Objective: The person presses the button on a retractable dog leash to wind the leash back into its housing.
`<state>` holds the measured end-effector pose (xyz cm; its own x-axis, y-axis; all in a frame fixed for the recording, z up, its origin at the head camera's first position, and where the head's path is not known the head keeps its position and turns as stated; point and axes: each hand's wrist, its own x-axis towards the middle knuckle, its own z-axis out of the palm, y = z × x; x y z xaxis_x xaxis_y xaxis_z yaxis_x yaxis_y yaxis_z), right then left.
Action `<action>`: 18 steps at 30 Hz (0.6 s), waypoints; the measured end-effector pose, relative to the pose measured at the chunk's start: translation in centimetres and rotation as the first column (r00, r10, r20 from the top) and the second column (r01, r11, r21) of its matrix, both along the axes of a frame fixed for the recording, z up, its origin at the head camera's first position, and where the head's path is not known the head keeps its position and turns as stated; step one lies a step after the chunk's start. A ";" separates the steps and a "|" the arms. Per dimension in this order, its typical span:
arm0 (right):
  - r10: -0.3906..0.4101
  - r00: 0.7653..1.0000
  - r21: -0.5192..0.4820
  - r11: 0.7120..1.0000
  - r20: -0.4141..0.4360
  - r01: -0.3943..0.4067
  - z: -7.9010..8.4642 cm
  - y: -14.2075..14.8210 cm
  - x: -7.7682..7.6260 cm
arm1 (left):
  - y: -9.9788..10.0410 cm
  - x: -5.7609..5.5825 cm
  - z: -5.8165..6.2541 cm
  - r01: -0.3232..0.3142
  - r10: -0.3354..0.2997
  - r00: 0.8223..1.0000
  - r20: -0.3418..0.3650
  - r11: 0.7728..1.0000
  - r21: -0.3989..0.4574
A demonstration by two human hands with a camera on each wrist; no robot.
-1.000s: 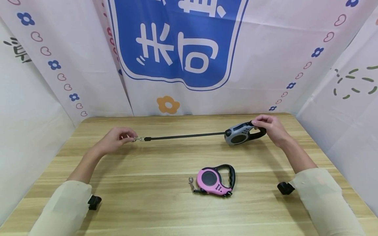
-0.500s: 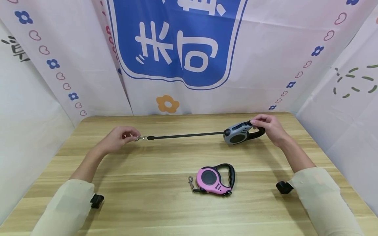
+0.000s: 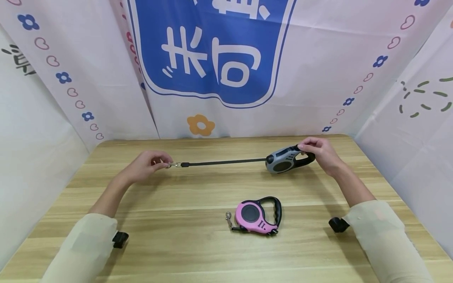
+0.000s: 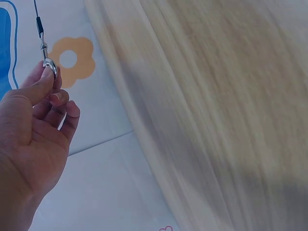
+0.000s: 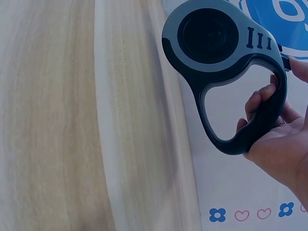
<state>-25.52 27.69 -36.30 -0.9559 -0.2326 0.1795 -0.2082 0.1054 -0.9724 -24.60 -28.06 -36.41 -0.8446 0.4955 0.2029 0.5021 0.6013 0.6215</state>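
Note:
Between finger and thumb, my left hand (image 3: 146,166) pinches the metal snap hook (image 4: 51,66) at the end of a black leash cord (image 3: 226,162). The cord runs taut across to a grey-and-black retractable dog leash (image 3: 282,160) above the back right of the table. My right hand (image 3: 320,153) grips that leash by its black loop handle (image 5: 269,113), fingers curled through the loop and thumb at the button on top. Nearer the front lies a pink retractable dog leash (image 3: 249,217), flat, its own small hook (image 3: 229,216) at its left; neither hand touches it.
The wooden table (image 3: 170,247) has a white printed cloth (image 3: 311,70) hanging behind it and at both sides. A black wrist device (image 3: 120,239) sticks out from the left sleeve, another black device (image 3: 338,225) from the right.
My left hand has moved right with the snap hook, and the stretch of cord has become shorter. The grey leash in my right hand has shifted slightly left. The pink leash stays put.

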 end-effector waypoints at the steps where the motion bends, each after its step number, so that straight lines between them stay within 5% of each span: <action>1: -0.001 1.000 -0.001 1.000 0.000 0.001 0.0 0.0 0.0 | 0.0 0.0 0.0 -0.002 0.002 1.000 0.000 1.000 0.000; 18: 0.006 1.000 0.013 1.000 -0.002 -0.006 0.1 -0.4 -0.1 | 0.6 0.3 0.3 0.007 -0.007 1.000 0.013 1.000 0.002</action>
